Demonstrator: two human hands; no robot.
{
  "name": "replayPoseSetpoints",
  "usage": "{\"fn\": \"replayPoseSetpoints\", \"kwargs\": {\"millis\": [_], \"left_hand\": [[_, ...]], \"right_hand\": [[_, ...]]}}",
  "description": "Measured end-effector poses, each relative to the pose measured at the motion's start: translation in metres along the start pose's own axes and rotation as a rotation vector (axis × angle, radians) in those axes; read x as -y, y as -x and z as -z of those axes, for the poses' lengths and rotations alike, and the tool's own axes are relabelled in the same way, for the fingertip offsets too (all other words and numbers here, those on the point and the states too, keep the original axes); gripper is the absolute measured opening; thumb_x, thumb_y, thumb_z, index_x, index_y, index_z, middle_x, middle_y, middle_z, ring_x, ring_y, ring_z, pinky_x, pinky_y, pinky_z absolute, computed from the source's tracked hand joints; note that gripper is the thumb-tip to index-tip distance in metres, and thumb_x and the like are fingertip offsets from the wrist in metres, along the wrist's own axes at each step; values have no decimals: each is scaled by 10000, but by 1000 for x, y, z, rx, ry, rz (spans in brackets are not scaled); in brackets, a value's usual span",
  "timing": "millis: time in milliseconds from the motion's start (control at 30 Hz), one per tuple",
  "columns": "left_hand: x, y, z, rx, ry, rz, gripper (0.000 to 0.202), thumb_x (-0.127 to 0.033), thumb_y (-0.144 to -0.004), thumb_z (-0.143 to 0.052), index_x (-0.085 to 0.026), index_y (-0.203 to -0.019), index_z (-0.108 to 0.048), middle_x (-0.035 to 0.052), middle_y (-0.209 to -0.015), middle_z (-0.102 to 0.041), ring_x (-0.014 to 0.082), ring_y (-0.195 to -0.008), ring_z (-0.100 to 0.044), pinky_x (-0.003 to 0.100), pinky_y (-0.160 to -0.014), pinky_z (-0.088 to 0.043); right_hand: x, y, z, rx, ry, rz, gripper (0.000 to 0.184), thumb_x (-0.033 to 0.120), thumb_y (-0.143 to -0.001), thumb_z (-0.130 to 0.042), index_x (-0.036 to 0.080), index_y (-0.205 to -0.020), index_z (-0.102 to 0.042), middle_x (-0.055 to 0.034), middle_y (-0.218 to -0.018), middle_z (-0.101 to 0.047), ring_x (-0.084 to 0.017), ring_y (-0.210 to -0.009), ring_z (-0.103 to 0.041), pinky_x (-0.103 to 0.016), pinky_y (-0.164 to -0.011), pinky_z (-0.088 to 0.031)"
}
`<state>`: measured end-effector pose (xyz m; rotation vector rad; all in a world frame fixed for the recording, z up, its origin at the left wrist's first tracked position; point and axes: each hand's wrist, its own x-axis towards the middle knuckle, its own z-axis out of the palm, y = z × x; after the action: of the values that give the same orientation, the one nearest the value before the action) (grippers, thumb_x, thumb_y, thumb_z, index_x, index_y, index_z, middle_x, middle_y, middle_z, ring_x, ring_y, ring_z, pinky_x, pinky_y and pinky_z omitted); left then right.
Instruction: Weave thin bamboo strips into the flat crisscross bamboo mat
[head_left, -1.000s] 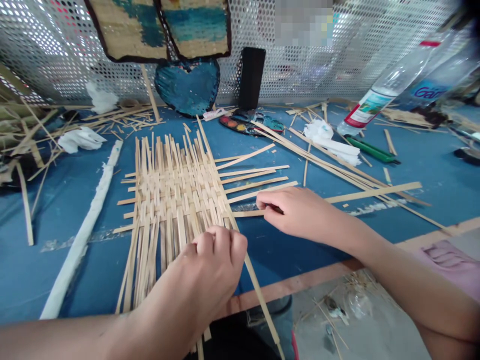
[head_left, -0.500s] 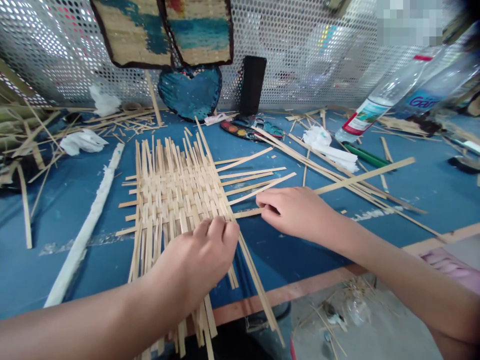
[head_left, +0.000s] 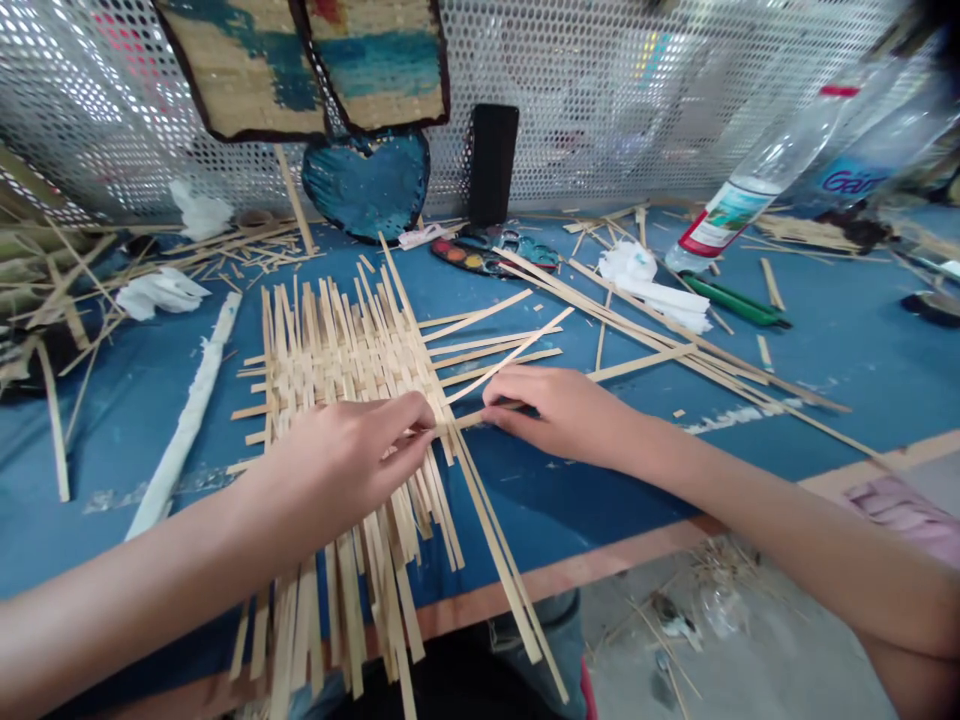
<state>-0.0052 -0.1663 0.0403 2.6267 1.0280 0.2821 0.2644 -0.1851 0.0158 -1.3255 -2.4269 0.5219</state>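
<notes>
A flat weave of pale bamboo strips (head_left: 345, 365) lies on the blue tabletop (head_left: 570, 510), its loose ends fanning out on all sides. My left hand (head_left: 345, 465) rests on the weave's near part, its fingertips pinching strips by the right edge. My right hand (head_left: 562, 412) pinches a long bamboo strip (head_left: 637, 365) just beyond that edge. The strip's tip reaches my left fingertips. The hand hides the strip's end inside the weave.
Loose bamboo strips (head_left: 675, 345) and white tissue (head_left: 645, 285) lie to the right. Behind stand a paint palette (head_left: 469, 258), a heart-shaped woven piece (head_left: 366, 185) and a perforated metal screen (head_left: 600, 90). A plastic bottle (head_left: 750, 195) lies at the upper right, over the table.
My left hand has slid up the weave towards my right hand. The long strip now extends less far to the right, and the weave's loose lower ends sit nearer me.
</notes>
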Motion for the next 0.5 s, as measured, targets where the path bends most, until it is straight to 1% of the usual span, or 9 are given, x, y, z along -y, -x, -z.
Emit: {"fn": "replayPoseSetpoints", "kwargs": {"millis": [67,133,200,233,300,367,433,500], "left_hand": [[2,1,1,10,23,-34,254,-379,-1033,-459,-222,-1032,-659,15,-793,-731,178,-658,-688,273,-582,-412],[4,2,5,73,57,-62,275,-416,-1036,-479,-225,-1130,-652,33,-938,-763,198,-763,-727,290,-656,-473],[4,7,10,140,74,-49,335,-462,-1032,-508,-233,-1248,-619,48,-1078,-760,219,-866,-742,319,-741,-520],[3,11,11,146,65,-36,364,-479,-1031,-512,-230,-1280,-605,60,-1130,-750,233,-926,-740,340,-787,-535],[-2,20,9,106,12,-45,404,-503,-1034,-503,-197,-1277,-608,100,-1210,-723,276,-1064,-713,393,-870,-549],[-10,30,2,52,-80,-105,456,-528,-1023,-514,-150,-1252,-626,150,-1263,-696,329,-1171,-665,462,-937,-545],[-18,38,-8,29,-193,-144,540,-558,-978,-582,-117,-1286,-628,190,-1319,-670,375,-1204,-640,521,-955,-543],[-25,43,-16,12,-298,-147,619,-565,-927,-645,-90,-1324,-623,218,-1365,-649,408,-1204,-634,556,-942,-550]], "right_hand": [[1,0,-5,12,22,-6,252,360,-1077,-479,195,-920,-589,-39,-963,-680,-182,-892,-624,-279,-714,-371],[2,2,-9,6,55,-6,259,377,-1081,-474,193,-944,-595,-48,-975,-690,-190,-892,-637,-283,-710,-379],[1,5,-12,-25,106,21,263,411,-1069,-503,188,-974,-605,-53,-968,-698,-198,-868,-645,-291,-707,-389],[1,6,-14,-45,140,47,260,415,-1062,-519,183,-987,-611,-56,-966,-702,-202,-862,-648,-296,-709,-394],[-1,8,-17,-97,218,108,256,406,-1056,-537,172,-1003,-626,-60,-962,-710,-207,-860,-653,-305,-723,-408],[-4,9,-20,-151,287,157,264,393,-1064,-526,166,-997,-642,-60,-953,-714,-204,-851,-655,-312,-743,-424],[-6,9,-22,-196,337,182,279,396,-1067,-523,164,-992,-658,-54,-944,-716,-200,-841,-656,-316,-761,-439],[-7,9,-23,-226,385,202,279,392,-1063,-531,163,-987,-673,-50,-936,-717,-197,-840,-658,-315,-766,-449]]}}
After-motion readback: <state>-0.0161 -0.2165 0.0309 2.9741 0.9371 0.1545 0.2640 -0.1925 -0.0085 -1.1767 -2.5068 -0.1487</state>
